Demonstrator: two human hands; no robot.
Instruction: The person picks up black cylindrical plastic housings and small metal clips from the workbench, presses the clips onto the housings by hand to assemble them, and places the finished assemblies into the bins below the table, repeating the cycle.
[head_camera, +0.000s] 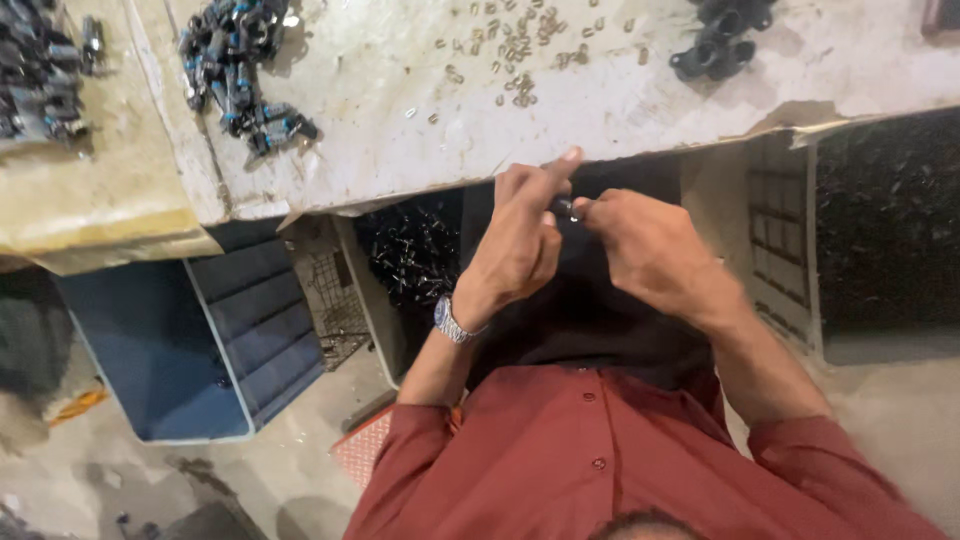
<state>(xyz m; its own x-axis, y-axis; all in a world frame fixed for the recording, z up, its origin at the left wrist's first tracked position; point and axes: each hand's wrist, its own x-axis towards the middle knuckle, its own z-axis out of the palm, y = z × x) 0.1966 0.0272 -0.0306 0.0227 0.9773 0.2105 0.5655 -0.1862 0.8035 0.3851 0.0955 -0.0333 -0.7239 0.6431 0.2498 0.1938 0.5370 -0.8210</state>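
Spanning the top of the view, the worktop (400, 130) carries three lots of parts: a heap of dark pieces with blue ends (240, 75) near its left edge, a scatter of small brass rings (515, 45) along its far middle, and a few black fittings (720, 45) towards the far right corner. Below its near edge stand a blue crate (200, 340) and bins of dark parts (415, 250). Just off that near edge, the left hand (520, 240) and right hand (650, 250) meet, fingertips pinched together on a tiny metal piece (567, 209). Judging by the piles, some parts look finished, while many loose rings remain and this one is in mid-assembly.
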